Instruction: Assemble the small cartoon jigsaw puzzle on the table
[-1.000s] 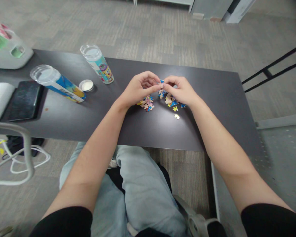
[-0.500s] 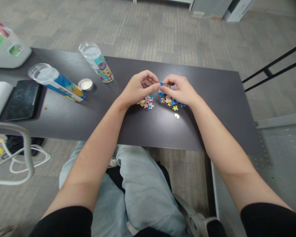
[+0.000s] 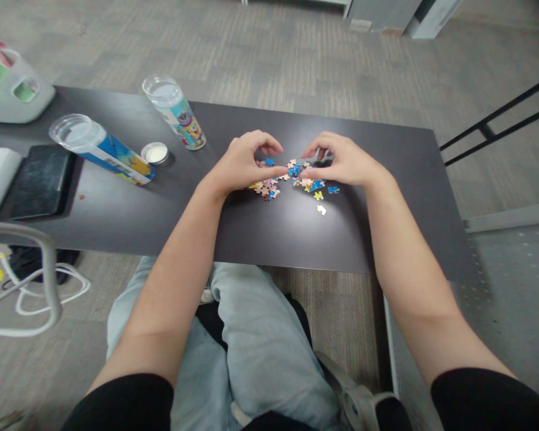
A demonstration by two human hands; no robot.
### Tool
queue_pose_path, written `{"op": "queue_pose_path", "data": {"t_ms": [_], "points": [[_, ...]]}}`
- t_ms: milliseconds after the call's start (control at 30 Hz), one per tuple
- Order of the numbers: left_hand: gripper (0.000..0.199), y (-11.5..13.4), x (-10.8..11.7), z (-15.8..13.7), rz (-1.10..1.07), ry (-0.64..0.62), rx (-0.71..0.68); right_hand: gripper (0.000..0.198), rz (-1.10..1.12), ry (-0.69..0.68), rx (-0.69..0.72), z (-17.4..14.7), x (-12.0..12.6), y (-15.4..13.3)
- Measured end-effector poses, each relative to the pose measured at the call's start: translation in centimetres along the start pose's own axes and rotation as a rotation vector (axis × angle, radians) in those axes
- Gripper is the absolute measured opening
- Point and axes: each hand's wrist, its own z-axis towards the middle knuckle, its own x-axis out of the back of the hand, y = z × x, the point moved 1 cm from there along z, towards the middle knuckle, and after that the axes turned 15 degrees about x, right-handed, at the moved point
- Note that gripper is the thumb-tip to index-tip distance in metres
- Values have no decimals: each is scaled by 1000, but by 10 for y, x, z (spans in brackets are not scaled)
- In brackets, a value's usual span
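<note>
Small jigsaw puzzle pieces point(image 3: 266, 190) lie in a loose heap on the dark table, blue, pink, yellow and bare cardboard in colour. My left hand point(image 3: 251, 158) hovers over the heap's left side, thumb and fingers apart. On the other side my right hand point(image 3: 335, 160) is open as well, its thumb close to the pieces. Between the two thumbs lies a blue puzzle piece point(image 3: 294, 170). Nearer to me are a yellow puzzle piece point(image 3: 318, 196) and a pale puzzle piece point(image 3: 321, 210), apart from the heap. Both palms hide some pieces.
To the left stand a clear-topped blue canister point(image 3: 103, 149) and a teal canister point(image 3: 179, 114), with a small round lid point(image 3: 155, 153) between them. Further left are a black flat case point(image 3: 42, 181) and a whitish bin point(image 3: 22, 90). The table point(image 3: 296, 242) ends just before my knees.
My hands have moved apart from their pinch around a small blue piece, and their fingers have opened. More of the heap shows between them.
</note>
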Motion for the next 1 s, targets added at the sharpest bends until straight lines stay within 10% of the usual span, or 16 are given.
{"op": "queue_pose_path", "data": {"t_ms": [167,433,700,1000], "points": [[94,-4,13,-10,234,-116,95,73,-71,-61,-58,-13,6,11],[35,-8,-7,2,204,-104,13,23,96,-67,-26,4,-13,-10],[18,-4,-19,7,-33,-33,-70,34,169,5,-29,4,-14,-12],[88,-2,19,-9,216,-121,161,30,168,-90,-17,4,-10,-9]]}}
